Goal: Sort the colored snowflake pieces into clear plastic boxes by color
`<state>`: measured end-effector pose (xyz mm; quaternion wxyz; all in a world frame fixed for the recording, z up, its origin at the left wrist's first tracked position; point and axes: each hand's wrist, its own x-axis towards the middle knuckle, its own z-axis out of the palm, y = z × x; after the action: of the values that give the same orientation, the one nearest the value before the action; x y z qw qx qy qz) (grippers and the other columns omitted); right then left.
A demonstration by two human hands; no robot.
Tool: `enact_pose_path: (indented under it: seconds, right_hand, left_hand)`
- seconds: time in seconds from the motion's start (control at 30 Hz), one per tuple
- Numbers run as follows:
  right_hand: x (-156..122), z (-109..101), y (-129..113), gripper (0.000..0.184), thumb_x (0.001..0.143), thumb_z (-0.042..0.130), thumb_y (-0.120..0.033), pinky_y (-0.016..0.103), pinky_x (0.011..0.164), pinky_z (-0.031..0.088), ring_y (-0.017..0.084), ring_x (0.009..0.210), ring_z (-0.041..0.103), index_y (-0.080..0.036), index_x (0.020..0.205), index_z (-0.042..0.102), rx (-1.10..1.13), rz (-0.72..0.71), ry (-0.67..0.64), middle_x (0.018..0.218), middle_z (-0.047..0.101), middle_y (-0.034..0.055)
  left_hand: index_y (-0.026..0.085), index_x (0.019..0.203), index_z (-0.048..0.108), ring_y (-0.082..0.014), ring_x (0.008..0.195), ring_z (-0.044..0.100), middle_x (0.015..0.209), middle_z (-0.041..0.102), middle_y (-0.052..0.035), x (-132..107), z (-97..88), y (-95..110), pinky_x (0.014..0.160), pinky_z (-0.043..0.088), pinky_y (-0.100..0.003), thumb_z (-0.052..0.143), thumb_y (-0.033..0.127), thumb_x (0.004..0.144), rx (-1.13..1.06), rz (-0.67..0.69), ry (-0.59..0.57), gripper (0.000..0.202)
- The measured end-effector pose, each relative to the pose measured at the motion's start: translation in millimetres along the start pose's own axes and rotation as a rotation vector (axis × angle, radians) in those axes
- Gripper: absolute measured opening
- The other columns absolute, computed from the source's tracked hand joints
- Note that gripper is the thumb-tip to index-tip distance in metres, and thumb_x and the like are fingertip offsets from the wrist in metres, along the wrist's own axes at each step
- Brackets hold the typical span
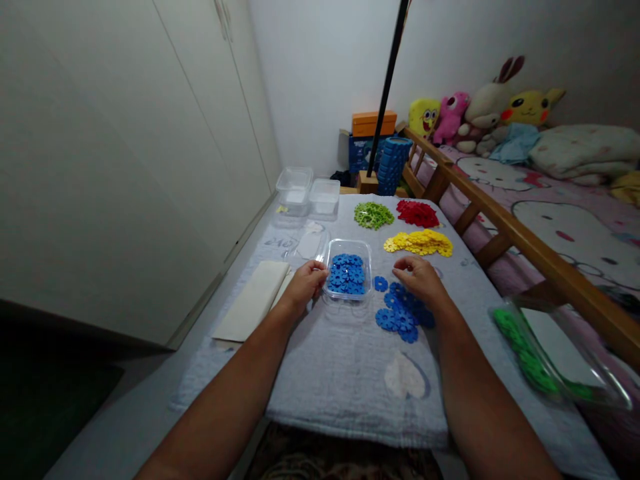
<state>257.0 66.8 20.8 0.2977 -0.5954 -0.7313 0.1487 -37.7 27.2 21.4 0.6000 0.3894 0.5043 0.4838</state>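
Note:
My left hand (308, 285) pinches the left rim of a clear plastic container (371, 257). Inside it, blue flower-shaped plastic discs (347, 273) lie in stacked rows. On the right, my right hand (418, 276) hovers at the far edge of a loose pile of the same blue discs (399, 318). Its fingers are bent with the tips slightly apart, and no disc shows between them. A single blue disc (381, 284) lies between the container and that pile. Part of the pile is hidden under my right wrist.
Yellow (420, 243), red (419, 213) and light green (373, 215) disc piles lie farther back. Clear containers (295, 189) stand at the back left. A folded cream cloth (253, 300) lies left. A lidded box of green discs (530, 353) sits right, beside the wooden bed rail (493, 227).

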Motion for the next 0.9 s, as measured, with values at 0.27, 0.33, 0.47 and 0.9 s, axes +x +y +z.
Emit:
enact_pose_path:
  seconds: [0.27,0.33,0.47,0.9]
  right_hand:
    - [-10.7,11.5,-20.8,0.027,0.074,0.076,-0.033,0.038,0.083,0.040,0.028,0.099,0.056,-0.023,0.099,0.074,-0.225,0.006,-0.208,0.101,0.068,0.0080]
    - [-11.0,12.1,-23.6,0.023,0.072,0.075,-0.029,0.036,0.081,0.040,0.026,0.098,0.056,-0.023,0.094,0.072,-0.197,-0.005,-0.209,0.099,0.068,0.0065]
    - [-8.2,8.0,-21.2,0.005,0.076,0.065,-0.024,0.032,0.075,0.041,0.021,0.085,0.059,-0.021,0.080,0.066,0.016,0.005,-0.203,0.086,0.067,0.0031]
    - [-4.6,18.8,-62.1,0.014,0.080,0.063,-0.033,0.034,0.077,0.046,0.020,0.077,0.059,-0.021,0.087,0.066,0.380,-0.081,0.224,0.081,0.067,0.0029]
  left_hand:
    - [0.020,0.083,0.054,-0.0054,0.037,0.034,0.051,0.044,0.0092,1.7,-1.3,-2.1,0.038,0.022,-0.018,0.069,0.030,0.066,0.014,0.008,-0.003,0.025]
    - [0.020,0.083,0.054,-0.0056,0.037,0.035,0.051,0.044,0.0092,2.6,-1.8,-3.5,0.038,0.023,-0.018,0.069,0.030,0.066,0.014,0.007,-0.004,0.025]
    - [0.020,0.083,0.054,-0.0055,0.037,0.035,0.051,0.045,0.0091,3.7,-2.5,-5.3,0.038,0.024,-0.018,0.069,0.032,0.067,0.020,0.006,-0.010,0.025]
    - [0.020,0.083,0.052,-0.0049,0.037,0.034,0.051,0.043,0.0098,0.0,-0.2,-1.3,0.038,0.022,-0.017,0.066,0.031,0.067,0.027,0.009,-0.009,0.024]
